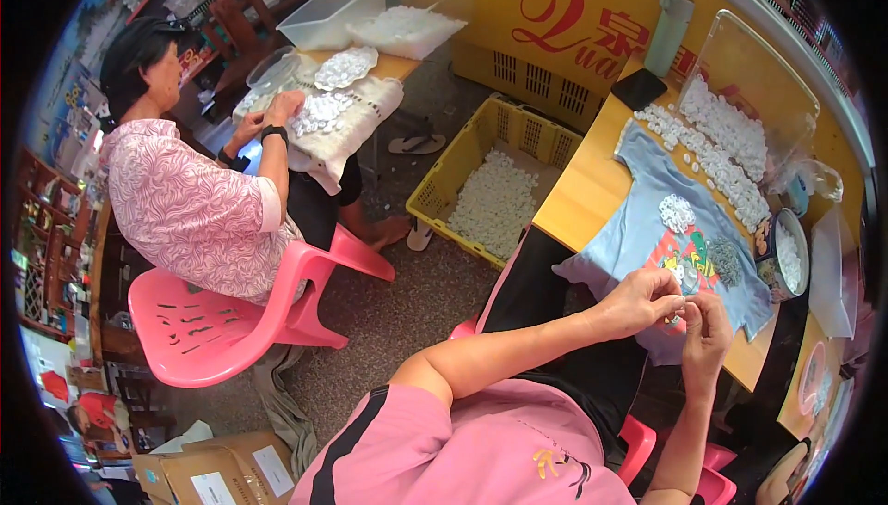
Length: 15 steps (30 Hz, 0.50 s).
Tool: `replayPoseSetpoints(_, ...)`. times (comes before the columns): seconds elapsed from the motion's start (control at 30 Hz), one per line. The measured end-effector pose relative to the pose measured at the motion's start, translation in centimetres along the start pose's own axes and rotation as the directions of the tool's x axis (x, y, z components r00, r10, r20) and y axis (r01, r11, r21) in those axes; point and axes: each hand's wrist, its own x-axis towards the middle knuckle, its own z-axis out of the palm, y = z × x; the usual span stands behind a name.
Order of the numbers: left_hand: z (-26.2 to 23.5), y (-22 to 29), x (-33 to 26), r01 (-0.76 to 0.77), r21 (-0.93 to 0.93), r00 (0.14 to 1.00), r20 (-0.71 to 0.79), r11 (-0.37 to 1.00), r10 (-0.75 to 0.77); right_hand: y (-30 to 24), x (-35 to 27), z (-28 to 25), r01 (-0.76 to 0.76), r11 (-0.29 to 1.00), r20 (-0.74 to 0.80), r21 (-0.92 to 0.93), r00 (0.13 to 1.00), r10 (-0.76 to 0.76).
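My left hand [638,303] and my right hand [708,334] meet fingertip to fingertip over the near edge of a light blue T-shirt [620,218] spread on the table. Both are pinched closed. Something tiny and pale seems to be between the fingertips, too small to name. On the shirt, beyond my hands, sit a small heap of white round pieces [677,214] and a heap of small grey-green pieces [728,261]. The shirt has a colourful print [668,251], partly covered by these heaps.
More white pieces [726,126] lie along the table's far side, near a dark phone [638,89], a pale green bottle [668,31] and a round tin [789,255]. A yellow crate [435,195] of white pieces stands on the floor. Left, another person [194,200] handles white pieces on a pink chair [199,329].
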Motion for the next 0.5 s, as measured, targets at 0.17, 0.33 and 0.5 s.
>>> replayPoseSetpoints(0.17,0.8,0.6,0.0,-0.004,0.082,0.998,0.065,0.997,-0.002,-0.9,0.9,-2.3,0.218,0.954,0.086,-0.207,0.975,-0.204)
replayPoseSetpoints(0.33,2.0,1.8,-0.5,-0.072,0.141,0.996,0.053,0.987,0.065,-0.8,0.7,-3.2,0.341,0.894,0.138,-0.291,0.94,-0.313)
replayPoseSetpoints(0.5,2.5,2.3,-1.1,-0.174,0.27,0.984,0.017,0.947,0.176,-0.9,-0.2,-2.5,0.201,0.965,0.088,-0.169,0.978,-0.188)
